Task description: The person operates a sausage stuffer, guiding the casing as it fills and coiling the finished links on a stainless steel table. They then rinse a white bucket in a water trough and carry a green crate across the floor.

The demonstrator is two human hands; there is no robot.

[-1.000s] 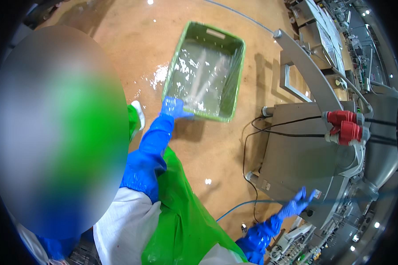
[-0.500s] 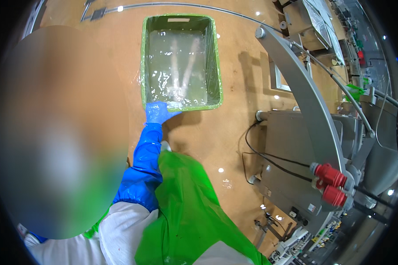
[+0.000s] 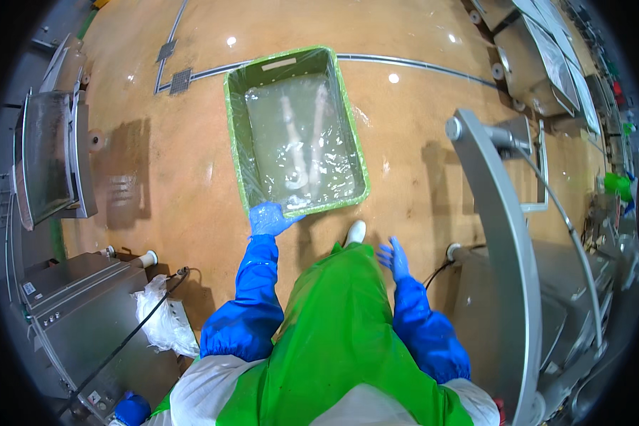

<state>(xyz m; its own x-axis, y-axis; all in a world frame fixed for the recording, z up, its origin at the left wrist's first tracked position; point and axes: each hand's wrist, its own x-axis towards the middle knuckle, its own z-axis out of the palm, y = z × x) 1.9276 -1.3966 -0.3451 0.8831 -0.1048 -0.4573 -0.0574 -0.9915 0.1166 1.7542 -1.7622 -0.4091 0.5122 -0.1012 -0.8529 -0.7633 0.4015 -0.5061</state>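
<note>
A green rectangular tub [image 3: 359,165] lined with clear plastic film stands ahead of me, turned a little askew. Cloudy greyish liquid [image 3: 268,117] fills much of it, with two long pale streaks showing that may be reflections. At the tub's near left corner, my left hand [image 3: 269,219], in a blue glove, is closed over the rim. My right hand [image 3: 396,258], gloved the same way, hangs free to the right of my green apron [image 3: 331,312], its fingers spread and holding nothing.
A grey curved machine arm [image 3: 500,234] rises on the right beside steel equipment. On the left are a steel cabinet [image 3: 99,312] with a black cable, a white plastic bag [image 3: 162,316] and a wheeled metal cart [image 3: 50,156]. A floor drain channel [image 3: 412,65] runs beyond the tub.
My right hand has come into view, open. The tub now sits at a slant and lower in the view, still in my left hand's grip. My view has shifted, showing the left-hand equipment.
</note>
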